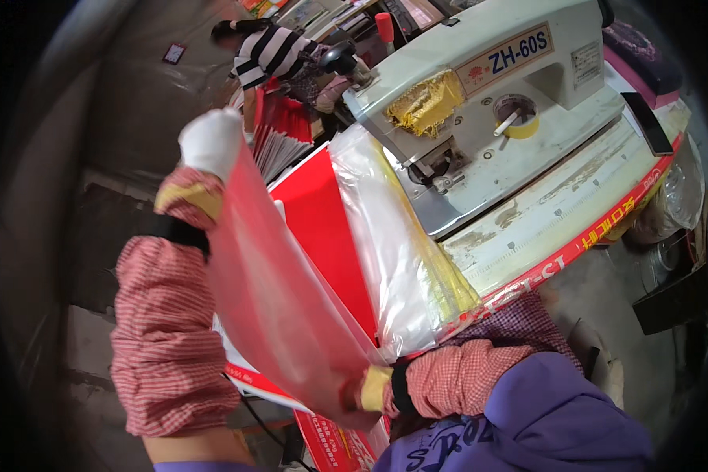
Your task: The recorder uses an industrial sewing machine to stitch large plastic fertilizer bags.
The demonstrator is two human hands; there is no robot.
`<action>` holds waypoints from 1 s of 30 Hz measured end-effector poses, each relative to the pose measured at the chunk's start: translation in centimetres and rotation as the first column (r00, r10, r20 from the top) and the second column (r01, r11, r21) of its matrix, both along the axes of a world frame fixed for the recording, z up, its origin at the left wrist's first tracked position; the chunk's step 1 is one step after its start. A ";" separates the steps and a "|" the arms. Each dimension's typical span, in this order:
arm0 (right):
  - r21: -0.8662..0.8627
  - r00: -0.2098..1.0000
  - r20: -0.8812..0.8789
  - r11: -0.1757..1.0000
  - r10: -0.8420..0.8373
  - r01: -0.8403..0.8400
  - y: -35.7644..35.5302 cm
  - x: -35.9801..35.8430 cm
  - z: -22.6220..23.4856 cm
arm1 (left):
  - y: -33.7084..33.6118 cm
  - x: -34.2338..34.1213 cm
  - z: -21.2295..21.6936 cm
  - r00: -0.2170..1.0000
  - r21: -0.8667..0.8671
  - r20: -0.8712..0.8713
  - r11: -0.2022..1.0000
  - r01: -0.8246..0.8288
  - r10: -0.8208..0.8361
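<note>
A translucent plastic sheet [271,291] is stretched slantwise between my two hands, blurred by motion; I cannot tell if it is a bag. At its upper left end, my left hand [211,145] in a white glove is closed on its edge. My right hand [354,393] is at the sheet's lower end, seen dimly through the film, its fingers blurred. Beyond the sheet lies a flat red piece [326,236] with white edges. Beside that is a stack of clear plastic bags [397,252] with yellowish edges, next to the sewing machine [480,102].
The machine stands on a worn, white-topped table [519,236] with a red printed edge. A yellow tape roll [519,118] sits on the machine. Below the table is a red printed package [330,440]. Farther back, a person in a striped shirt [279,51] sits by red folded stacks [283,122].
</note>
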State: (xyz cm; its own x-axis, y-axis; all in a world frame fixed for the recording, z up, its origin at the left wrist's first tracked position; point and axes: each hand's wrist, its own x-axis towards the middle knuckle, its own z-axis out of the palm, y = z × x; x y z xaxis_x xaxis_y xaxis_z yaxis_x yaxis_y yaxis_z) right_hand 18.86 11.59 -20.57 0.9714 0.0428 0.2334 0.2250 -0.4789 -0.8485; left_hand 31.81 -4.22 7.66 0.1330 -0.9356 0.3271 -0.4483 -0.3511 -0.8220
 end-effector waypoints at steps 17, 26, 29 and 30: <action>-0.016 0.525 -0.095 0.529 -0.846 0.849 -11.8 -16.0 5.6 | -0.2 -5.2 3.7 0.987 0.122 -0.083 0.985 -0.125 0.135; 0.606 0.877 -0.412 0.644 -0.247 0.466 -10.6 -14.2 5.5 | -1.1 -5.9 2.1 0.984 0.157 -0.130 0.982 -0.102 0.123; 0.353 0.856 -0.449 0.830 -0.255 0.432 -11.1 -12.7 4.7 | -1.6 -4.9 3.3 0.959 0.119 -0.226 0.981 -0.150 0.174; 0.187 0.859 -0.336 0.866 -0.387 0.463 -10.8 -12.2 4.6 | -2.0 -4.5 3.9 0.954 0.139 -0.244 0.980 -0.142 0.173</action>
